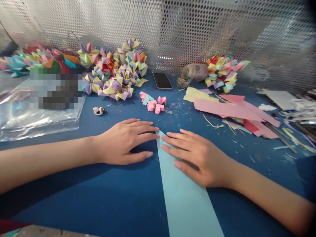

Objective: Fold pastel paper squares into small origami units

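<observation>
A long strip of light blue paper (185, 197) lies on the blue table, running from the near edge of view to a narrow far end. My right hand (197, 151) rests flat over its upper part, fingers stretched out and slightly spread. On the left, my left hand (125, 141) lies palm down on the table, its fingertips at the strip's far left corner. Both hands are open, with nothing gripped. Just beyond them sit small folded pink paper pieces (155, 106) with one light blue piece among them.
Folded paper clusters (116, 75) stand along the perforated metal panel (123, 23), with another cluster (222, 74) at right. A phone (162, 81), earbuds (99, 111), a clear plastic bag (49, 121), pink paper strips (229, 110) and paper scraps lie around.
</observation>
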A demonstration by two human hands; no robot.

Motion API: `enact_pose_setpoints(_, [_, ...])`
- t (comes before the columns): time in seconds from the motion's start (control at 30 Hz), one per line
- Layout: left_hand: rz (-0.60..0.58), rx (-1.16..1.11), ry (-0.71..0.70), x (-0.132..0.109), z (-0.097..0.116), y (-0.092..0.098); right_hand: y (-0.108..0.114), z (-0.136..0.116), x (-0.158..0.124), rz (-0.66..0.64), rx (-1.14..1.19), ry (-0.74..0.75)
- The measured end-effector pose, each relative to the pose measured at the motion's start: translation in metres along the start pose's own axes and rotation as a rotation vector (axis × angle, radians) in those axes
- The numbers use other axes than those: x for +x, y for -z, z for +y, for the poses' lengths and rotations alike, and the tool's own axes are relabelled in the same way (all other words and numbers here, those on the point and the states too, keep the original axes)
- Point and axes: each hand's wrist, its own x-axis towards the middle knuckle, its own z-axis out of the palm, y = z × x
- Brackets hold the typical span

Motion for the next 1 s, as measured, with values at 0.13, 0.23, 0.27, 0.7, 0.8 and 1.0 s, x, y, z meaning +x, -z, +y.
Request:
enact_pose_setpoints(0.13, [-0.014,0.020,0.042,0.000,0.001,0.000,0.002,0.000,0.000,0.007,-0.013,0.015])
enact_pose_setpoints(0.23, [-0.034,0.043,0.042,0.000,0.000,0.001,0.008,0.001,-0.001,0.098,-0.010,0.059])
enact_pose_setpoints(0.27, [-0.038,0.052,0.039,0.000,0.000,0.001,0.010,0.001,-0.002,0.145,-0.003,0.068])
enact_pose_setpoints(0.7, [-0.051,0.117,-0.022,0.001,0.005,0.005,0.018,0.002,-0.001,0.283,0.117,-0.308])
enact_pose_setpoints(0.8, [-0.052,0.105,-0.016,0.001,0.005,0.004,0.017,-0.002,0.003,0.072,0.097,-0.468])
enact_pose_setpoints(1.0, [-0.063,0.091,-0.012,0.000,0.004,0.004,0.015,-0.015,0.005,-0.046,0.055,-0.523])
